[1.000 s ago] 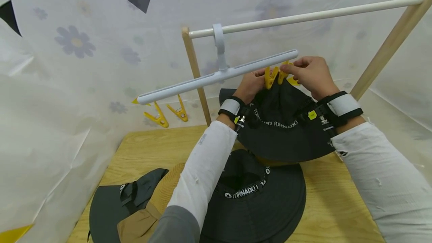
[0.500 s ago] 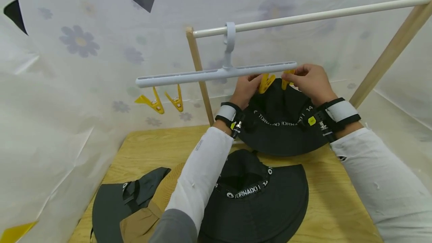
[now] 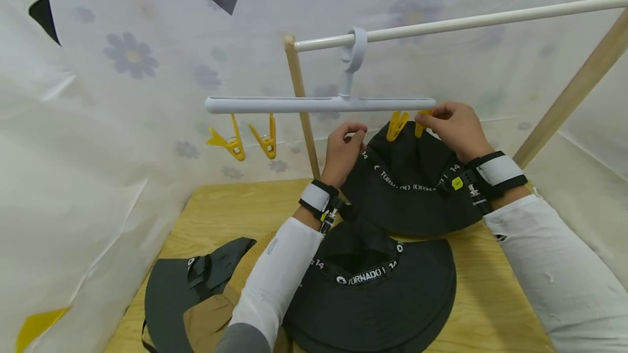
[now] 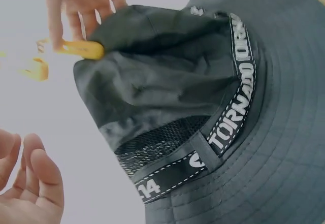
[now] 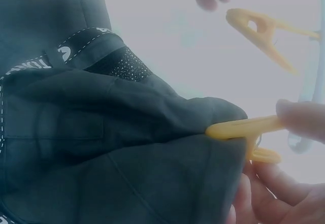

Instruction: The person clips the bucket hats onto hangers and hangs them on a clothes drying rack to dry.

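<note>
Left hand (image 3: 342, 148) has let go since a moment ago: it was up at the yellow clips with the other hand, now it's dropped back a bit and hangs just beside the hat's crown, fingers (image 4: 31, 176) loosely curled and holding nothing. Hanger (image 3: 319, 104) also swung level, it was tilted before.

Right hand (image 3: 453, 128) is up at the hanger's right end, fingers pinching one yellow clip (image 5: 244, 128) that bites onto the edge of the black hat (image 3: 412, 189). So the hat hangs from that clip under the hanger, brim down, TORNADO band facing the camera. A second yellow clip (image 3: 396, 124) dangles just left of it, and whether it grips the hat I can't tell.

Two more clips (image 3: 245, 139) hang free at the hanger's left end. Another black hat (image 3: 378, 293) lies on the bench (image 3: 230, 211), with a tan and dark one (image 3: 196, 304) next to it. Rail (image 3: 461, 22) carries the hanger's hook.
</note>
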`<action>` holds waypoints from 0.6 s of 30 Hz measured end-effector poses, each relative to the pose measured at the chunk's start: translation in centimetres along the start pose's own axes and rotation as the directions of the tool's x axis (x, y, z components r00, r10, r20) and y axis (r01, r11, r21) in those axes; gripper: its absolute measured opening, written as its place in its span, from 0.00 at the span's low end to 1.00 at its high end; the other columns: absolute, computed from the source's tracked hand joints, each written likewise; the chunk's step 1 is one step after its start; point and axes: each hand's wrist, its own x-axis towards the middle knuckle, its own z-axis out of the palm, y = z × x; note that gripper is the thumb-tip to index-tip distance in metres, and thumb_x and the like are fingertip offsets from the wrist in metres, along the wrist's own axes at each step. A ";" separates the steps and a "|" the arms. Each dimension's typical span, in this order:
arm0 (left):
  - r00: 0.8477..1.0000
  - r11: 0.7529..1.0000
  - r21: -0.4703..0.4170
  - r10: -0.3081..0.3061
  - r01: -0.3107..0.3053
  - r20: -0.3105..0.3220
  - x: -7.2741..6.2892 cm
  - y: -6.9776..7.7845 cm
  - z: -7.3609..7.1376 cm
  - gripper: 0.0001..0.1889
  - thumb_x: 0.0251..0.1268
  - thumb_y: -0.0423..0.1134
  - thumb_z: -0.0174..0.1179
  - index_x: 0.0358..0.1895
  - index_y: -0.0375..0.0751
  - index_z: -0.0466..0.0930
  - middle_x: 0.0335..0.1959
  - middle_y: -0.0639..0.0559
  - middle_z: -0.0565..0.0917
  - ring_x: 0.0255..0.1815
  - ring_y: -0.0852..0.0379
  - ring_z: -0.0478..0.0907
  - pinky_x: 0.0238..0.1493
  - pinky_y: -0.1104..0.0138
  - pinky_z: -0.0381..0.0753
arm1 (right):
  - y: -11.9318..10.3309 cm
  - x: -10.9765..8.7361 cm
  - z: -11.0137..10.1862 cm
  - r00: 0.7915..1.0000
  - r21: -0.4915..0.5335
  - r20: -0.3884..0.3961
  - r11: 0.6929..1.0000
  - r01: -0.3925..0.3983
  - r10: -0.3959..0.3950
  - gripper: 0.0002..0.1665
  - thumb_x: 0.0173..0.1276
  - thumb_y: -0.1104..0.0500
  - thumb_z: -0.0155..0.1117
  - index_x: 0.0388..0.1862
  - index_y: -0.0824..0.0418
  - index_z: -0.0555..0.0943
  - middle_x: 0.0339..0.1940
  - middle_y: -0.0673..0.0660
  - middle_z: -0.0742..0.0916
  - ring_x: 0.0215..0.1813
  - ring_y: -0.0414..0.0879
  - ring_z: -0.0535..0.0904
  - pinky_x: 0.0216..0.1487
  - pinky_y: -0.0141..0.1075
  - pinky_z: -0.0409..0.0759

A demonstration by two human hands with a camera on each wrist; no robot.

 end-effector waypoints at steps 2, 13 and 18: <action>1.000 1.000 0.026 0.008 -0.008 0.005 -1.0 0.3 -0.5 0.12 0.77 0.36 0.51 0.52 0.35 0.81 0.41 0.41 0.81 0.36 0.41 0.80 0.36 0.72 0.77 | 0.2 0.0 0.0 1.000 0.005 0.016 1.000 0.002 -0.002 0.35 0.70 0.39 0.61 0.56 0.69 0.77 0.40 0.44 0.80 0.39 0.33 0.73 0.39 0.26 0.72; 0.985 0.988 0.100 0.104 -0.118 0.139 -4.2 2.0 -2.0 0.11 0.76 0.35 0.52 0.53 0.34 0.79 0.46 0.36 0.80 0.37 0.41 0.81 0.36 0.72 0.76 | 1.0 -1.1 -0.8 0.999 -0.006 0.048 1.000 0.000 0.000 0.38 0.72 0.39 0.58 0.65 0.68 0.69 0.57 0.59 0.77 0.45 0.29 0.69 0.48 0.33 0.70; 0.968 0.974 0.098 0.189 -0.206 0.166 -5.4 2.9 -2.5 0.10 0.76 0.33 0.52 0.52 0.33 0.79 0.50 0.39 0.79 0.37 0.41 0.80 0.38 0.71 0.77 | 0.8 -3.8 -2.0 0.991 0.014 -0.132 1.000 0.008 -0.006 0.34 0.74 0.42 0.56 0.68 0.64 0.70 0.54 0.44 0.76 0.45 0.24 0.67 0.42 0.27 0.68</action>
